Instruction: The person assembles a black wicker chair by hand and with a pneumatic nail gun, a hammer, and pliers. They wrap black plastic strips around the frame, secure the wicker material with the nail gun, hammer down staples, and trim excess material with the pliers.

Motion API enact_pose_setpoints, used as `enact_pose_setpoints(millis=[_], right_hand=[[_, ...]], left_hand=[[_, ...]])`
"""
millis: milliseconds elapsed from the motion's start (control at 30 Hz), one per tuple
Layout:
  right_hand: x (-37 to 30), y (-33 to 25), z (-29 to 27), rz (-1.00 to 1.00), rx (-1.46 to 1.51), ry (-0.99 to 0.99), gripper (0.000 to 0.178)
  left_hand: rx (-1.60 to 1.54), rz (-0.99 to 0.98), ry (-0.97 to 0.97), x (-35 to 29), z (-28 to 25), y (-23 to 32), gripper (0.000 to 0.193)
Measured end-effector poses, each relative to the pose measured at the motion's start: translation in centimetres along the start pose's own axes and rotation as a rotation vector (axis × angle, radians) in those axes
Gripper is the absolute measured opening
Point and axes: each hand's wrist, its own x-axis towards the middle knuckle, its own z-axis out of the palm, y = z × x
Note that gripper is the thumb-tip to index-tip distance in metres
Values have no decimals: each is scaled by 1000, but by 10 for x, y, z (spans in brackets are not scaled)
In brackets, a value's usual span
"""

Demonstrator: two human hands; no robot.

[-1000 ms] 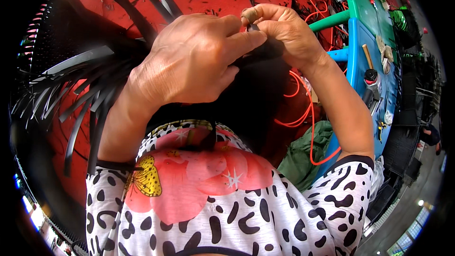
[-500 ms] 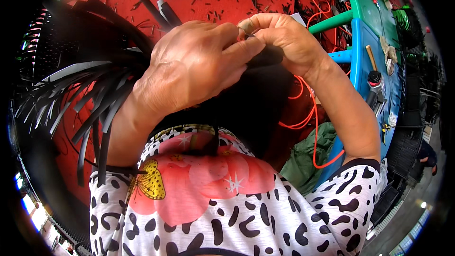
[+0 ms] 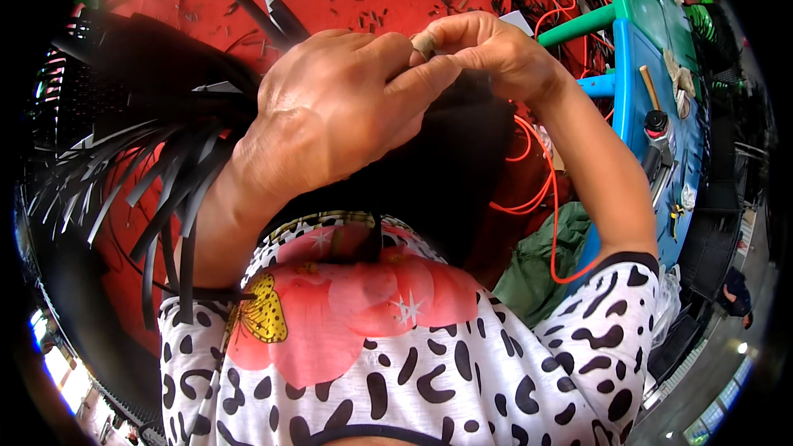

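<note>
My left hand (image 3: 330,111) is closed, back upward, with its thumb and fingertips meeting those of my right hand (image 3: 496,49) over the dark lap area. My right hand is pinched, and a beige wrap (image 3: 424,43) shows on a fingertip where the hands meet. What they pinch is hidden behind the fingers. A loose bundle of flat black strips (image 3: 165,173) fans out beside my left forearm. Beyond my left knuckles, a short pair of dark strips (image 3: 285,21) sticks up, their lower ends hidden behind that hand.
The red floor (image 3: 355,0) is littered with small dark offcuts. An orange-red hose (image 3: 549,198) loops beside a green cloth (image 3: 545,260). At right, a blue and green bench (image 3: 632,116) bears a wooden-handled tool (image 3: 649,87) and a power tool (image 3: 658,140). Another person (image 3: 735,293) is far right.
My right hand has shifted slightly up and its fingers have turned a little, still meeting the left. The left hand has barely moved. The strips have swayed slightly.
</note>
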Motion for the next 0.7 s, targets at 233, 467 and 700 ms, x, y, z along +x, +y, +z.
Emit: enact_pose_setpoints(millis=[233,467,700], right_hand=[[21,41,-29,-221,164,-237,26],[30,64,-27,-354,273,-190,15],[34,65,-23,-270,334,-265,11]], left_hand=[[8,-7,-64,10,1,0,44],[-5,-4,-37,8,12,-4,46],[-35,14,-36,8,12,-6,45]])
